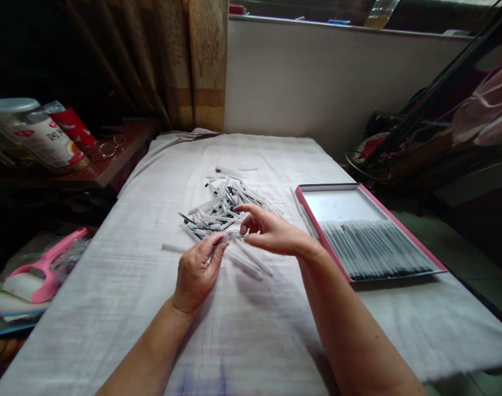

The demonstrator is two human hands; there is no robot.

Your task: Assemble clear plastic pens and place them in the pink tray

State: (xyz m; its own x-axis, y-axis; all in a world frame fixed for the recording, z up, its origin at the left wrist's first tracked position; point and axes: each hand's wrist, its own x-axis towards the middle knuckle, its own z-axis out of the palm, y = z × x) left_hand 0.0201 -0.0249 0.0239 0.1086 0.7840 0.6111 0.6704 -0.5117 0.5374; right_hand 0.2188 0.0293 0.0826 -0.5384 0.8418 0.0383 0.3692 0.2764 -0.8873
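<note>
My left hand (197, 269) and my right hand (269, 231) meet over a white cloth, both pinching one clear plastic pen tube (231, 236) between their fingertips. Just beyond them lies a loose pile of pen parts (224, 203), clear tubes and black-tipped refills. A few clear tubes (249, 261) lie under my right hand. To the right sits a pink-rimmed tray (393, 220) with a row of assembled pens (372, 247) laid side by side in its near half.
The white cloth (255, 330) covers a long table. A wooden shelf at left holds a white jar (40, 140) and a red packet (75, 126). A pink tool (44, 269) lies lower left. Dark rods and clutter (432, 110) stand at right.
</note>
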